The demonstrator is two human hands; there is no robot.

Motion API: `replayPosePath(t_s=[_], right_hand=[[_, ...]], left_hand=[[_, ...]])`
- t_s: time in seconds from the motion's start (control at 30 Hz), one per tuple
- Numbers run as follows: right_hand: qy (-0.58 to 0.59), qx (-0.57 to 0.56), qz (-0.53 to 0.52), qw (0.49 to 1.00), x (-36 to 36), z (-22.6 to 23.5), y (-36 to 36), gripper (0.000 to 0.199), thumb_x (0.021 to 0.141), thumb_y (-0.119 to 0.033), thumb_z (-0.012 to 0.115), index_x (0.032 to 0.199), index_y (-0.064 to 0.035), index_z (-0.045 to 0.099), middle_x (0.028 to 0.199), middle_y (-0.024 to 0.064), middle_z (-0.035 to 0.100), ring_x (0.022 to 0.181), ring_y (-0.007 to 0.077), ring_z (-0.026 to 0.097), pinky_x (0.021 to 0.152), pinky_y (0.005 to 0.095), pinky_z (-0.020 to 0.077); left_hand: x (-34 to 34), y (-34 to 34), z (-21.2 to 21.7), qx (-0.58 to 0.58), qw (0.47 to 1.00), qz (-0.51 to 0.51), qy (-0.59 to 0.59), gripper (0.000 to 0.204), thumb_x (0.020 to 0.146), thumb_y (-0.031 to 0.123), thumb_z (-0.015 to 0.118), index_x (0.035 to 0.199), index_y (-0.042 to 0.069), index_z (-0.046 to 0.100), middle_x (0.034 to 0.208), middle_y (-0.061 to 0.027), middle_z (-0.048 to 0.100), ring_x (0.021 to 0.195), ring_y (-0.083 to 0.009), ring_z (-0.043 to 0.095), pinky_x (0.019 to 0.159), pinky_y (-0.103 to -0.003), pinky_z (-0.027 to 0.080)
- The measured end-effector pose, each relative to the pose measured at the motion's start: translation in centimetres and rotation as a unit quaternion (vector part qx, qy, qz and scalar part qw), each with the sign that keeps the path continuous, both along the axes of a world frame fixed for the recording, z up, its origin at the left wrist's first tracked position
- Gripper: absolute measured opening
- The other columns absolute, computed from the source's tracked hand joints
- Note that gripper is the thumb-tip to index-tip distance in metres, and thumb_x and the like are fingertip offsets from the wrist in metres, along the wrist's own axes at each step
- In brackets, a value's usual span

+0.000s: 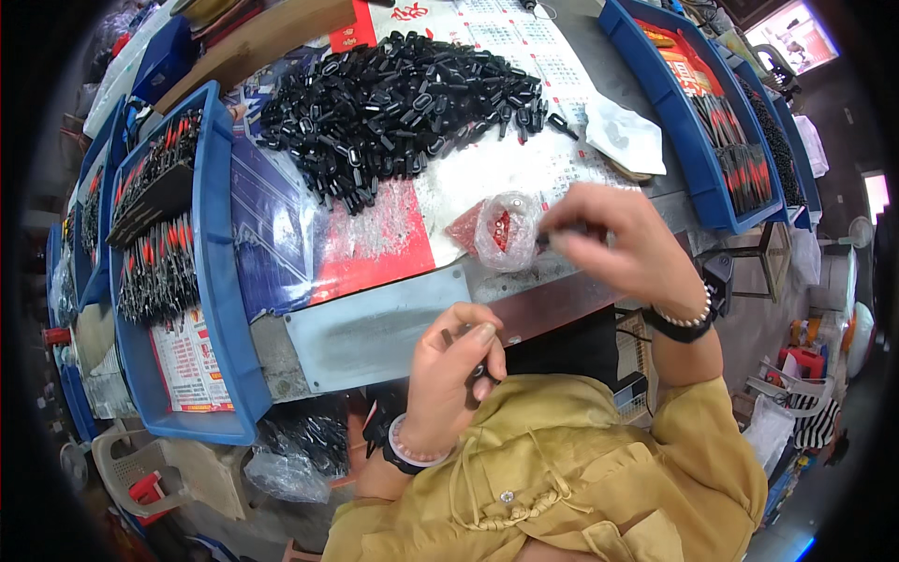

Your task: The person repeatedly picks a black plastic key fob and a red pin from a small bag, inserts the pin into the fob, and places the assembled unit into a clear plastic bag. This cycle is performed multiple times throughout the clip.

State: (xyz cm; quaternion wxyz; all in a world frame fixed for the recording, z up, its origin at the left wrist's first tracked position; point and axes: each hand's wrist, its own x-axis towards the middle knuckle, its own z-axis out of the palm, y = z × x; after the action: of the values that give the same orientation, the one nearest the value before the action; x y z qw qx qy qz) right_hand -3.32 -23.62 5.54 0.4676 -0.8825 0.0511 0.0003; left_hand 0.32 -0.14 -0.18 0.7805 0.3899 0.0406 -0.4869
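Clear plastic bag (520,258) of small red pieces (500,230): one, on the paper-covered table (281,229), beside your right hand (618,239); blurred grip, cannot tell. Slim black part (481,374): at least one, pinched in your left hand (449,379). Glossy black looped pieces (403,108): one heap.

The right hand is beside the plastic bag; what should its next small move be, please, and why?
Probably bring the right hand toward the left hand, which holds a dark piece: the right, beside the plastic bag, seems to pinch something dark.
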Motion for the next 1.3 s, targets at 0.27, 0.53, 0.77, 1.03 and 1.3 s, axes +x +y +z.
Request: replayPosePath(t_s=[0.27, 0.53, 0.77, 1.03, 1.3], right_hand=[[0.118, 0.314, 0.048, 0.941, -2.3, -0.8, 2.4, 0.015, 0.081, -0.005, 0.07, 0.092, 0.0031, 0.063, 0.087, 0.0055, 0.062, 0.079, 0.0102, 0.056, 0.069, 0.0227, 0.0442], [0.066, 0.34, 0.075, 0.935, -2.0, -2.5, 2.6, 0.012, 0.086, -0.004, 0.064, 0.095, 0.0042, 0.064, 0.086, 0.0053, 0.066, 0.08, 0.0086, 0.06, 0.071, 0.0237, 0.0486], [0.081, 0.38, 0.102, 0.916, -2.0, -2.7, 3.3, 0.013, 0.089, -0.006, 0.065, 0.095, 0.0049, 0.064, 0.087, 0.0071, 0.064, 0.08, 0.0109, 0.062, 0.068, 0.0242, 0.0488], [-0.047, 0.04, -0.016, 0.998, 0.7, -2.9, 1.3, 0.011, 0.085, -0.008, 0.064, 0.092, 0.0002, 0.065, 0.081, 0.0071, 0.062, 0.071, 0.0148, 0.06, 0.065, 0.0281, 0.0481], [-0.037, -0.274, 0.036, 0.96, 3.6, -5.4, 2.9, 0.008, 0.08, -0.009, 0.058, 0.085, -0.0037, 0.06, 0.082, 0.0121, 0.058, 0.076, 0.0344, 0.06, 0.066, 0.0423, 0.0485]], left_hand=[[-0.8, -0.7, -0.2, 0.006, 0.999, -0.032, -0.01, 0.019, 0.093, 0.017, 0.06, 0.104, 0.001, 0.058, 0.082, -0.002, 0.058, 0.06, -0.0066, 0.055, 0.046, -0.016, 0.04], [-1.4, -0.6, 0.8, 0.071, 0.99, -0.076, -0.098, 0.026, 0.095, 0.025, 0.058, 0.104, 0.001, 0.057, 0.064, -0.0056, 0.058, 0.048, -0.0071, 0.048, 0.041, -0.018, 0.034], [-1.4, -0.8, 0.4, 0.053, 0.995, -0.062, -0.06, 0.027, 0.095, 0.026, 0.057, 0.104, 0.001, 0.058, 0.072, -0.0078, 0.062, 0.049, -0.006, 0.048, 0.042, -0.017, 0.034], [-0.9, -0.7, 0.3, 0.05, 0.997, -0.044, -0.041, 0.027, 0.094, 0.021, 0.058, 0.108, -0.002, 0.059, 0.085, -0.0114, 0.064, 0.052, -0.0056, 0.047, 0.045, -0.017, 0.034], [-0.7, -0.5, -0.4, 0.02, 1.0, 0.012, -0.021, 0.025, 0.092, 0.017, 0.061, 0.111, 0.001, 0.062, 0.091, -0.009, 0.067, 0.056, -0.002, 0.047, 0.046, -0.015, 0.036]])
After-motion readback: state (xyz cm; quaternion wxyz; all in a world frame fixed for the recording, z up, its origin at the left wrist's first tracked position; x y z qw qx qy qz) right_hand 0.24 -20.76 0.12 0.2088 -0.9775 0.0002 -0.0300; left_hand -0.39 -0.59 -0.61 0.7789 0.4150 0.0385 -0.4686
